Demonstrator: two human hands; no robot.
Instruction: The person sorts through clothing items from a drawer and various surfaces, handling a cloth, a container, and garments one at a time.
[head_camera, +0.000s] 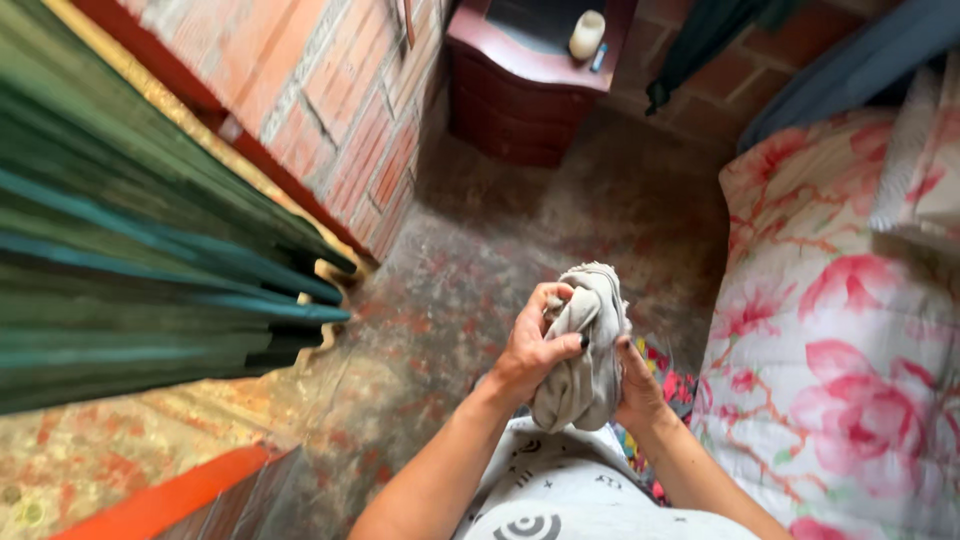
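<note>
- One grey cloth (585, 350), soft and wrinkled, is bunched into a long lump with a frayed upper edge; it is held in the air in front of the person's body, above the floor and just beside the bed.
- The left hand (532, 345) is closed around the cloth from the left side, fingers curled over its top, with dark nail polish visible.
- The right hand (635, 385) grips the cloth from the right and from behind; its fingers are mostly hidden by the fabric.
- Both forearms are bare and rise from the bottom edge toward the cloth.
- The floor (480, 270) is rough concrete with worn red and grey patches.
- One bed (840, 350) on the right has a smooth cover with big pink flowers.
- One brick wall (340, 100) stands on the left, with green pleated curtains (130, 260) before it.
- One dark red wooden nightstand (520, 90) carries one white candle (586, 35).
</note>
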